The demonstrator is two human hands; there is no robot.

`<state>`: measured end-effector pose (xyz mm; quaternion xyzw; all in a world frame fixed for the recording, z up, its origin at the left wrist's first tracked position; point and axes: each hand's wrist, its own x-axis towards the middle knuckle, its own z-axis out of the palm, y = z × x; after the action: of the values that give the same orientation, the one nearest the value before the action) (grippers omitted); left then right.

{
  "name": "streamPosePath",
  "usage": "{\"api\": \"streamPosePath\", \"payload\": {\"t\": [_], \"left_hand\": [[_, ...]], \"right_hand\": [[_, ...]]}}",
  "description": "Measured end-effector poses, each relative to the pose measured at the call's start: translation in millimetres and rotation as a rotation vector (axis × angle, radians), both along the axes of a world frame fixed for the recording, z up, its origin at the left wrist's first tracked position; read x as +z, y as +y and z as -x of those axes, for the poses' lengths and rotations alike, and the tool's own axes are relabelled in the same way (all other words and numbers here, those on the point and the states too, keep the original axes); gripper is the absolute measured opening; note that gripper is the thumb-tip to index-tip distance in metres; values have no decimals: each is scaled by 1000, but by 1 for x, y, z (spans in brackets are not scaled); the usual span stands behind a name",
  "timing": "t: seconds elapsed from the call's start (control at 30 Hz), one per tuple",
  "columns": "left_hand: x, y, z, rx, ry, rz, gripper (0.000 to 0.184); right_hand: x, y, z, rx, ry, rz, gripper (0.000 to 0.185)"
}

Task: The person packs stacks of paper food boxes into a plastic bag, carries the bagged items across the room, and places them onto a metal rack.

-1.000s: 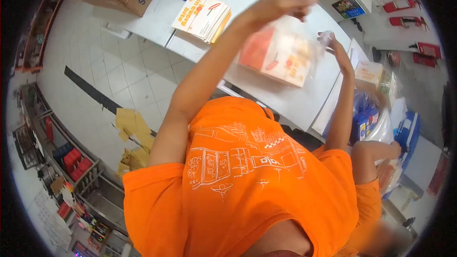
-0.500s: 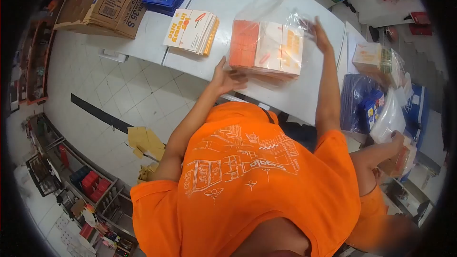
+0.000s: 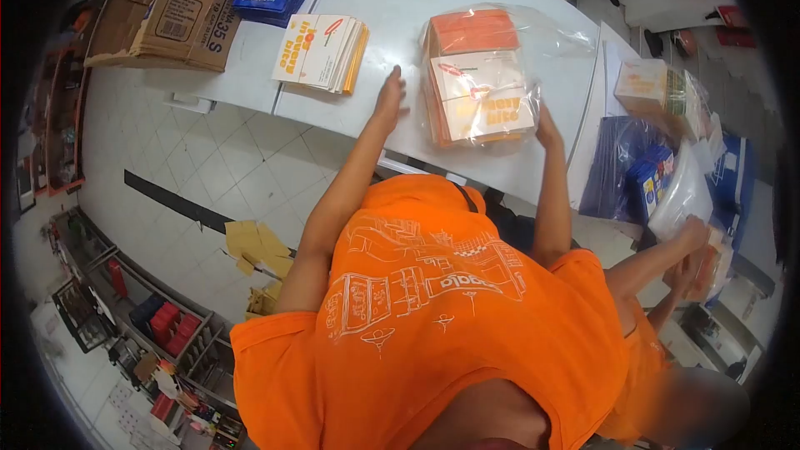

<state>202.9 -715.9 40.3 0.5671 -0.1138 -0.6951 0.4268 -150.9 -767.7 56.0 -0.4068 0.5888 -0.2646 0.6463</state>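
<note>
While the white table (image 3: 379, 0) stretched before us, a cardboard box (image 3: 179, 17) stood on the left and the clear bag (image 3: 481, 79) of orange and white bundles lay right of the loose stack (image 3: 317, 54). Our left hand (image 3: 390, 102) was open, apart from the bag; our right hand (image 3: 547, 127) met its right edge, its grip too hidden to tell.

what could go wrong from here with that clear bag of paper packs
The clear bag sits close to the near edge of the table, so a careless pull might tip it off. The left hand is open between the bag and the paper stack, and could knock that stack. The bag's loose end spreads beyond the packs, so it might snag on the right hand.
</note>
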Motion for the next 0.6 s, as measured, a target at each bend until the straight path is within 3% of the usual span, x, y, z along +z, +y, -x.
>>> {"api": "streamPosePath", "payload": {"t": [0.07, 0.17, 0.3, 0.4, 0.5, 0.57, 0.6], "left_hand": [[16, 24, 7, -123, 26, -131, 93], [12, 43, 21, -164, 93, -139, 96], [-31, 41, 27, -178, -343, 24, 73], [-4, 40, 25, -248, -464, 20, 62], [-12, 37, 17, -349, -564, -7, 52], [-34, 43, 15, -315, -755, 135, 45], [-49, 43, 15, -305, -845, 221, 42]], "right_hand": [[-33, 21, -9, -248, -151, -99, 63], [-39, 28, -16, -113, -60, -34, 63], [-16, 34, -31, -9, 4, -11, 63], [-11, 34, -40, -30, -99, -145, 60], [-5, 38, -41, 12, -83, -157, 60], [-20, 46, -37, 33, -42, -77, 61], [-73, 49, -23, -62, -76, -11, 62]]}}
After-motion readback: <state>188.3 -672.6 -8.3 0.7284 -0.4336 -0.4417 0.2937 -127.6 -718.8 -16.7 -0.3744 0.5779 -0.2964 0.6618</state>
